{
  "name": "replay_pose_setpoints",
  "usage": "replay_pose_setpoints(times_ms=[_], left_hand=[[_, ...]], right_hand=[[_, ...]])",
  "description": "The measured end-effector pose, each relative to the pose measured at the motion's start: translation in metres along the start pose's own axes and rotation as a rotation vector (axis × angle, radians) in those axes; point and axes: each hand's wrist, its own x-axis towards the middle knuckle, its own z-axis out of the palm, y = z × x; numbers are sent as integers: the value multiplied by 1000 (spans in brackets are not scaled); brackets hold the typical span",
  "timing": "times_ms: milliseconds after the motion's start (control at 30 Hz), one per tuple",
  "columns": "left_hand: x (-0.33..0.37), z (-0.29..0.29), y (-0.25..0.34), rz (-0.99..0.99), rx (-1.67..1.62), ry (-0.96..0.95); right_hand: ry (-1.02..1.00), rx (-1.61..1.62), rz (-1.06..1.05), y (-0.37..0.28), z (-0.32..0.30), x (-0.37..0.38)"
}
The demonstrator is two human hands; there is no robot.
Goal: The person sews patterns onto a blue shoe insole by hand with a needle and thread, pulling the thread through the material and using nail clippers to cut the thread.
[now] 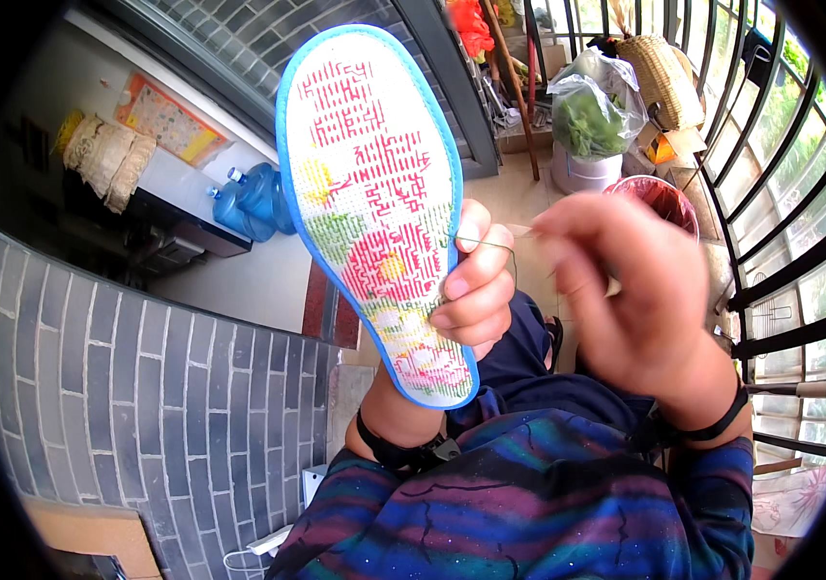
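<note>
My left hand (481, 285) is closed round the right edge of an embroidered shoe insole (334, 164), holding it upright with its face toward me. The insole is white with a blue bound edge. Red, green and yellow stitches form flowers and lettering on it. From its edge near my left fingers, a thin dark green thread (496, 244) runs toward my right hand (637, 290). That hand is raised to the right with its fingers bent in a pinch at the thread, and motion smears it. Whether a needle sits between the fingertips cannot be made out.
A grey brick wall (142, 406) stands to the left, with blue water bottles (249, 203) beyond it. At the right run black railings (800, 242). Ahead are a bag of greens (592, 116) on a white bucket, a red-lined bin (660, 198) and a woven basket (660, 77).
</note>
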Motion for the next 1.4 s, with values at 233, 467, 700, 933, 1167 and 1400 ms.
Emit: replay_pose_setpoints(times_ms=[233,467,700,933,1167,1400], left_hand=[[-2,3,3,-45,64,-1],[-3,-1,2,-50,68,-27],[-4,6,0,-28,70,3],[-5,4,0,-31,88,5],[-2,-1,-5,44,222,-16],[6,23,-42,414,1156,450]], right_hand=[[16,79,-144,-7,21,5],[37,33,-184,-8,22,6],[24,47,-186,-10,22,7],[31,33,-182,-9,22,6],[-49,135,-84,-7,17,8],[-134,840,259,51,3,-13]])
